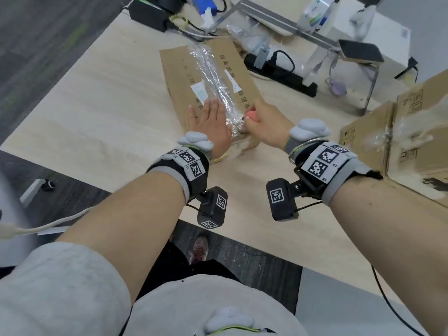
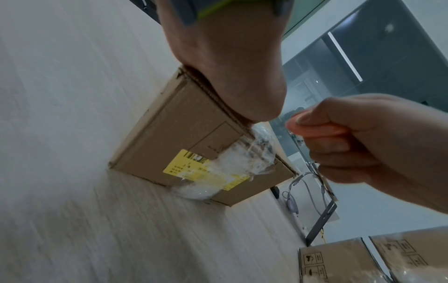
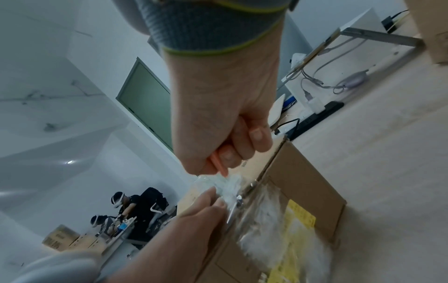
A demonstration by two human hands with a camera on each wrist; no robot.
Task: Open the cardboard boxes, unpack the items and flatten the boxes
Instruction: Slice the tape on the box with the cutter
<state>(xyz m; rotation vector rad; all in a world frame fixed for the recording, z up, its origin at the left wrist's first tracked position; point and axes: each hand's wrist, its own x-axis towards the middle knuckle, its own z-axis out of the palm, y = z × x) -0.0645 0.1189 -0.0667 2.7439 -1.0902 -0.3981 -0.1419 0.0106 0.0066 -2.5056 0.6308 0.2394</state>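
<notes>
cardboard box (image 1: 208,93) lies flat on the wood surface (image 1: 97,112), sealed with clear tape (image 1: 215,78) along its top seam and down the near end. left hand (image 1: 211,124) lies flat, fingers straight, pressing the box top just left of the seam, holding nothing. right hand (image 1: 264,122) has its grip fisted round a small orange cutter (image 1: 251,115), whose tip sits at the near end of the tape, just beside the left hand's thumb side. blade itself too small to make out. yellow label (image 2: 186,162) shows under the tape on the near end face.

step in hand, by my read: slitting the tape to open this box; flaps are shut and nothing is unpacked yet. next move likely calls for drawing the cutter away from the grip along the seam, shallow, while the left hand pins the box and stays off the cut line.

second box (image 1: 407,132) sits well off to the right of the right hand, also taped.
</notes>
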